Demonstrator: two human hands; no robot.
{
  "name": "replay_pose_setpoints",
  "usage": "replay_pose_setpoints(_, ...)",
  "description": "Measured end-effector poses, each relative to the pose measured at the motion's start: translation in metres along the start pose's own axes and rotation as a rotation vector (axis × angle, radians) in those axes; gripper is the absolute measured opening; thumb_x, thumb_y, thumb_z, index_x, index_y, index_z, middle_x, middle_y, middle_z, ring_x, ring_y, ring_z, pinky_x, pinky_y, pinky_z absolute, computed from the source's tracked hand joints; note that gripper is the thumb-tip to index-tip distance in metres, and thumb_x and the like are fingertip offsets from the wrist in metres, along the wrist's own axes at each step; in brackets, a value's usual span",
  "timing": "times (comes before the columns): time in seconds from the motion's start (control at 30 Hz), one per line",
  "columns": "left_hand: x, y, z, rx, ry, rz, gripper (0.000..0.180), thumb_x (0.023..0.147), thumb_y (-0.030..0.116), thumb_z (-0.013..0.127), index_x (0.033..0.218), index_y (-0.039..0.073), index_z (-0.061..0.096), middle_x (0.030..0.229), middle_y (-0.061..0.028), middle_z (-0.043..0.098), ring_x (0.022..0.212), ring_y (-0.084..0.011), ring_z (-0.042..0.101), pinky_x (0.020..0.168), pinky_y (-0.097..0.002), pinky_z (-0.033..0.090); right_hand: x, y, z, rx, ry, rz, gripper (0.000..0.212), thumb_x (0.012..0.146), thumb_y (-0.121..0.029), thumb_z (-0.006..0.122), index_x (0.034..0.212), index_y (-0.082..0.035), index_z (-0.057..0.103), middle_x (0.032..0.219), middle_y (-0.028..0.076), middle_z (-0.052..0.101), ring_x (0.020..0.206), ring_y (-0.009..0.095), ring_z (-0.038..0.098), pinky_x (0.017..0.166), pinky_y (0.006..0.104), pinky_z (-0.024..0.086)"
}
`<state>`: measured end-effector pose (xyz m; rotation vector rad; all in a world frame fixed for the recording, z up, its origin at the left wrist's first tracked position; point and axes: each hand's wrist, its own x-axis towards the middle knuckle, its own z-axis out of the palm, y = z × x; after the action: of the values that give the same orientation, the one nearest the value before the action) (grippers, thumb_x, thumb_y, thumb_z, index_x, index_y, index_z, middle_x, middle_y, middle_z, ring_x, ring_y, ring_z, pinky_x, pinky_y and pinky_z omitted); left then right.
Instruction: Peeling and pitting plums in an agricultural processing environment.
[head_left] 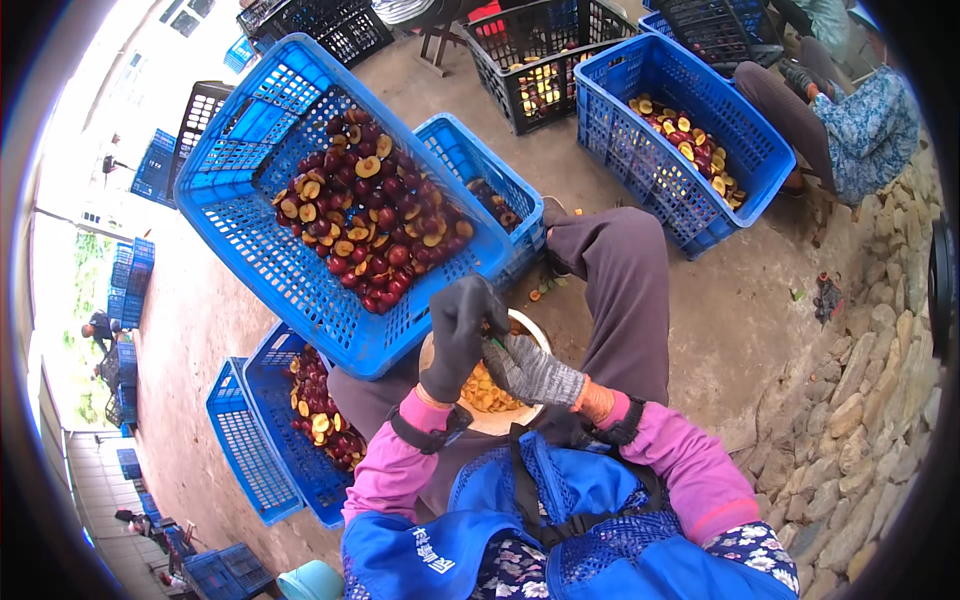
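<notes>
My left hand, in a dark glove, is closed with its fingers bent down toward my other hand. What it holds, if anything, is hidden. My right hand, in a grey knit glove, is closed too, and a small bit of green shows at its fingers; I cannot make out what it is. Both hands meet above a white bucket between my knees, which contains yellow fruit pieces. Close by on the left, a large tilted blue crate holds dark red plums, some whole and some cut in half.
Another blue crate lies beneath the tilted one. Blue crates with cut plums stand at lower left and upper right. Beyond is a black crate. A person in a patterned blue top sits at right, near a stone wall.
</notes>
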<state>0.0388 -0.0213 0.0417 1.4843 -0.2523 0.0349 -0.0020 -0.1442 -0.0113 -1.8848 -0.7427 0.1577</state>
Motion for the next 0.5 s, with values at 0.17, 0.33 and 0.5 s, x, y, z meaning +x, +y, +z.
replay_pose_setpoints(0.17, 0.004, -0.003, -0.003, 0.002, -0.073, -0.124, 0.053, 0.095, 0.032, 0.034, 0.052, 0.003, 0.044, 0.055, -0.0069, 0.049, 0.052, -0.0149, 0.048, 0.054, -0.0264, 0.04, -0.016, 0.05, 0.036, 0.195, 0.121, -0.235, 0.025, 0.085, -0.014, 0.048, 0.108, -0.003, 0.051, 0.089, 0.014, 0.057, 0.086, 0.03, 0.056, 0.076, 0.0377, 0.044)
replay_pose_setpoints(0.33, 0.001, -0.013, -0.007, -0.426, 0.14, -0.328, 0.064, 0.091, 0.056, 0.023, 0.05, 0.009, 0.036, 0.061, -0.0076, 0.044, 0.061, -0.0212, 0.051, 0.063, -0.0317, 0.043, 0.012, -0.006, -0.031, 0.16, -0.131, -0.182, 0.052, 0.074, -0.009, 0.06, 0.121, 0.003, 0.043, 0.108, 0.018, 0.054, 0.101, 0.032, 0.055, 0.089, 0.0399, 0.043)
replay_pose_setpoints(0.5, -0.002, -0.007, -0.012, -0.594, 0.23, -0.405, 0.059, 0.088, 0.058, 0.031, 0.054, 0.011, 0.037, 0.064, -0.0062, 0.046, 0.063, -0.0205, 0.05, 0.063, -0.0325, 0.044, 0.017, -0.004, -0.034, 0.193, -0.258, -0.19, 0.05, 0.076, -0.008, 0.058, 0.122, 0.003, 0.042, 0.113, 0.017, 0.052, 0.106, 0.031, 0.052, 0.093, 0.039, 0.04)
